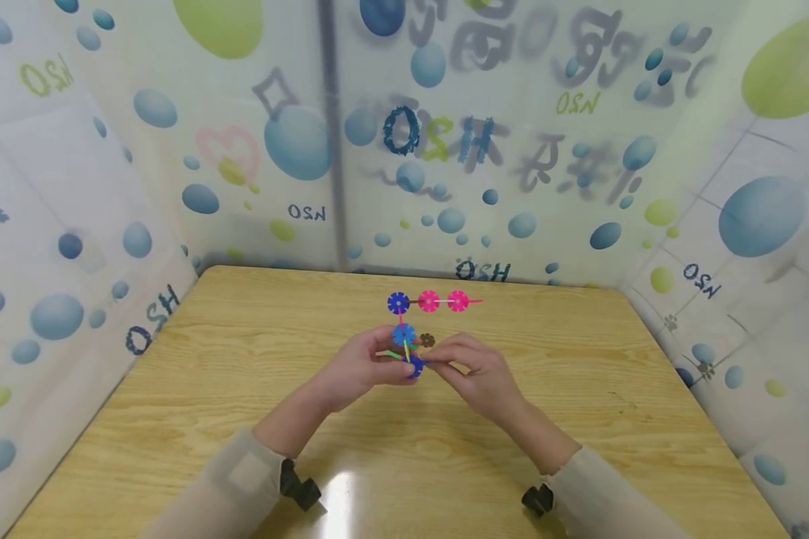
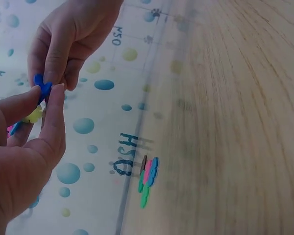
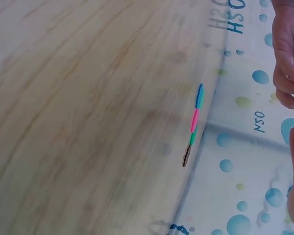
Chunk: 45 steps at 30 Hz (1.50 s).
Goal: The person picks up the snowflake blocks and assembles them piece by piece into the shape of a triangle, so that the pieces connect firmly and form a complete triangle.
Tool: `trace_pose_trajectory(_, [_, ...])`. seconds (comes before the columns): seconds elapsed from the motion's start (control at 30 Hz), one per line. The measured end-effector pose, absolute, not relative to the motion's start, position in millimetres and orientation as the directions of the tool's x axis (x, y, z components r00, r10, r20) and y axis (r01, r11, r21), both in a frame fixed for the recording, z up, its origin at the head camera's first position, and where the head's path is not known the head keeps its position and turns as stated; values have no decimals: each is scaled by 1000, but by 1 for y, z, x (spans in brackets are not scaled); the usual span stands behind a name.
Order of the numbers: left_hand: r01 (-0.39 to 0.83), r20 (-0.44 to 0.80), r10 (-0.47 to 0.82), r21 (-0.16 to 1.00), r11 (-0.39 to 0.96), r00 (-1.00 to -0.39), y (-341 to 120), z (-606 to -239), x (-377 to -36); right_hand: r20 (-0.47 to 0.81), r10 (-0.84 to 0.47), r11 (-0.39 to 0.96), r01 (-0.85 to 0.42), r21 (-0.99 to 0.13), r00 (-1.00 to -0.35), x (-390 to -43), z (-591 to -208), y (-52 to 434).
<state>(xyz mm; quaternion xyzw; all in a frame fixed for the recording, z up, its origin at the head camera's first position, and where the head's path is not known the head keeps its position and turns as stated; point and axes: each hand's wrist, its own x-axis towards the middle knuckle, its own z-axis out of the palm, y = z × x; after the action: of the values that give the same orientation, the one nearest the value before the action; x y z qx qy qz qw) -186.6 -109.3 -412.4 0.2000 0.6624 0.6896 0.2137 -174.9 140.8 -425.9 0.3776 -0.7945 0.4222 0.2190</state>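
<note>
A chain of slotted plastic discs hangs between both hands, some face-on and some edge-on. It runs from a dark blue disc (image 1: 414, 366) up past a yellow one and a light blue disc (image 1: 404, 335) to another dark blue disc (image 1: 398, 303), then right through pink discs (image 1: 458, 301). My left hand (image 1: 359, 368) pinches the lower dark blue end between thumb and fingers. At that same end, the fingertips of my right hand (image 1: 480, 376) pinch a blue disc (image 2: 43, 89), which crosses another blue piece in the left wrist view. The right wrist view shows the hands only at its edge.
Behind the hands, several loose discs (image 2: 148, 176) in brown, pink, blue and green lie on the wooden table (image 1: 256, 314). One brown disc (image 1: 428, 340) shows between the hands. Patterned walls (image 1: 404, 224) enclose the table's back and sides.
</note>
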Motion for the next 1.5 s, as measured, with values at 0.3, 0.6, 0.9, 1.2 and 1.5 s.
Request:
trace_pose_trajectory(0.3, [-34, -47, 479, 999, 36, -877, -122, -415, -188, 430, -402, 504, -587, -634, -809, -189, -428, 151])
trace_pose_trajectory(0.6, [-44, -72, 417, 996, 78, -906, -130, -415, -189, -24, -310, 704, -213, -678, -950, -242, -441, 151])
trace_pose_trajectory(0.9, [-61, -80, 398, 996, 59, -914, -127, -413, -187, -136, -316, 752, -161, -639, -939, -278, -460, 135])
trace_pose_trajectory(1.2, [-84, -90, 399, 996, 31, -913, -124, -412, -186, -161, -280, 754, -113, -647, -946, -262, -454, 147])
trace_pose_trajectory(1.5, [-86, -98, 402, 995, 48, -910, -123, -412, -184, -100, -321, 576, -110, -810, -942, -220, -440, 170])
